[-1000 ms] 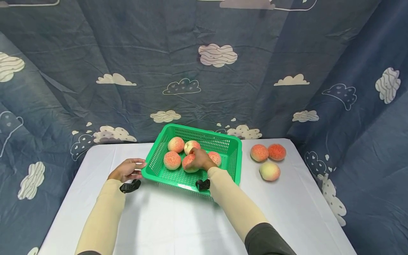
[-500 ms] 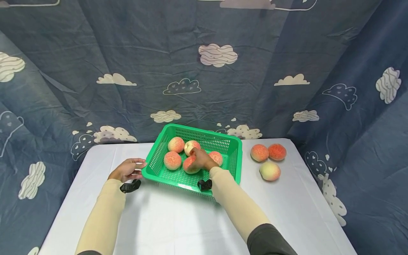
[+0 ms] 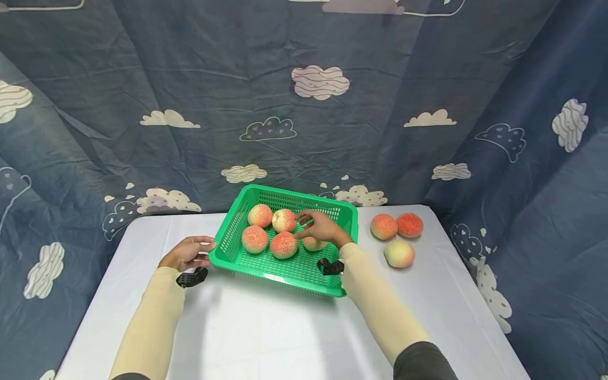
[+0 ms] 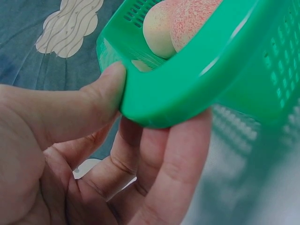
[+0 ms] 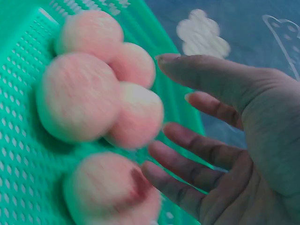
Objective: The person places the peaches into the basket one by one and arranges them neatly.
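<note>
A green plastic basket [image 3: 304, 285] with perforated walls stands at the back of the table, holding several peaches. My left hand [image 3: 187, 253] grips its left front corner; in the left wrist view the thumb [image 4: 101, 96] presses the rim while the other fingers curl beneath it. Over the right part of the basket, my right hand [image 3: 325, 227] holds nothing, its fingers spread apart. Just left of those fingertips lies a red-speckled peach [image 3: 284, 245], with a paler peach [image 3: 284, 220] behind it. Another peach [image 3: 313, 244] is partly hidden under the right hand.
On the white table [image 3: 237, 332], right of the basket, lie an orange-red peach [image 3: 383, 226], a deeper red peach [image 3: 409, 225] and a yellowish peach [image 3: 399, 254]. A dark blue curtain [image 3: 214, 95] with cloud prints hangs close behind the basket and along the sides.
My right hand has let go of the front middle peach, opened and moved to the right, leaving that peach in the basket. My left hand stays at the basket corner.
</note>
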A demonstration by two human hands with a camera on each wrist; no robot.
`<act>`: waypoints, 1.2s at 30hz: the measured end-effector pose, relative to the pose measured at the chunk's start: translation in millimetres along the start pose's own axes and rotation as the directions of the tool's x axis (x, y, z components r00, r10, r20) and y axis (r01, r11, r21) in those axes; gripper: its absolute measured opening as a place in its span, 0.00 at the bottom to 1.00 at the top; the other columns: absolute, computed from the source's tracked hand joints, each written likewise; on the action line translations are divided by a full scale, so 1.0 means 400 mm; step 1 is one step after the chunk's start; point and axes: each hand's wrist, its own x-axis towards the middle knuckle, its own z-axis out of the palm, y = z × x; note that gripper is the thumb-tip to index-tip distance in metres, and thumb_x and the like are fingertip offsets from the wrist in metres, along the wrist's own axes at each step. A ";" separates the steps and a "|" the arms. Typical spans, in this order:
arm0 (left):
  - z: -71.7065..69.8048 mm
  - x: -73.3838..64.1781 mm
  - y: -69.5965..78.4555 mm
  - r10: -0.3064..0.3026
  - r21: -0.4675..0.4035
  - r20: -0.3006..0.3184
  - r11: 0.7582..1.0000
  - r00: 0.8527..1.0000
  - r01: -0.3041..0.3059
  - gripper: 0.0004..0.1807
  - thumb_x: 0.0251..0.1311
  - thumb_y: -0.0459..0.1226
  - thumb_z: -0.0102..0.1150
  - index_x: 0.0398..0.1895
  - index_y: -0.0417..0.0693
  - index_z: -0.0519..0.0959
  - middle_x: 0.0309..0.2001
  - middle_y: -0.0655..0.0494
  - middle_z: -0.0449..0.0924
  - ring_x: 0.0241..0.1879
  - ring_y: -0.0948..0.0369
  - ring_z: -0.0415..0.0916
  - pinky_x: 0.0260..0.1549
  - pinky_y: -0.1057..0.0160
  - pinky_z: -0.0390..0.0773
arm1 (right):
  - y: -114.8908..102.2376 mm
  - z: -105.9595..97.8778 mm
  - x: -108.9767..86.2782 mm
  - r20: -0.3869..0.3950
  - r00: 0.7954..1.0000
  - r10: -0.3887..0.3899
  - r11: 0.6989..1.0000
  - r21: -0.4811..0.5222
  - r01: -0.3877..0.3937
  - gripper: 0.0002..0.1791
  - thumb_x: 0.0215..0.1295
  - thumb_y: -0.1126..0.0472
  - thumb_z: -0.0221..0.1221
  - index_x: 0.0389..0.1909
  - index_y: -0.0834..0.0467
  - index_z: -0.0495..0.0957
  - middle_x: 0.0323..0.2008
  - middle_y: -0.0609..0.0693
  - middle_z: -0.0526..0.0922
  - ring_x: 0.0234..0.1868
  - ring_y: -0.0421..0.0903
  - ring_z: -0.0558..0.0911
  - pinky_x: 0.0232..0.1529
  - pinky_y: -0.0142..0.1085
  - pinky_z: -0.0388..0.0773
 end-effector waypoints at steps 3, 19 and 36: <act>0.000 -0.002 0.001 0.009 0.006 0.003 1.000 1.000 -0.009 0.26 0.68 0.34 0.55 0.65 0.34 0.63 0.27 0.58 0.77 0.27 0.65 0.76 0.33 0.66 0.83 | 0.014 -0.045 -0.032 -0.007 1.000 -0.015 0.998 0.054 0.015 0.27 0.59 0.61 0.67 0.59 0.62 0.72 0.56 0.64 0.74 0.52 0.57 0.79 0.51 0.48 0.78; 0.000 -0.011 0.002 0.001 0.016 0.004 1.000 1.000 -0.001 0.26 0.69 0.34 0.54 0.66 0.34 0.62 0.29 0.58 0.77 0.28 0.65 0.76 0.33 0.66 0.83 | 0.195 -0.248 -0.218 -0.208 0.977 0.049 0.988 0.152 -0.017 0.30 0.62 0.61 0.64 0.63 0.66 0.67 0.57 0.68 0.73 0.54 0.60 0.76 0.53 0.49 0.78; 0.006 -0.005 0.005 0.001 0.046 -0.024 0.999 1.000 0.000 0.25 0.69 0.35 0.54 0.65 0.34 0.64 0.28 0.58 0.77 0.28 0.65 0.76 0.37 0.64 0.83 | 0.388 -0.298 -0.344 -0.330 0.907 0.263 0.964 0.134 -0.231 0.36 0.60 0.57 0.67 0.64 0.69 0.66 0.63 0.69 0.67 0.63 0.64 0.66 0.64 0.56 0.64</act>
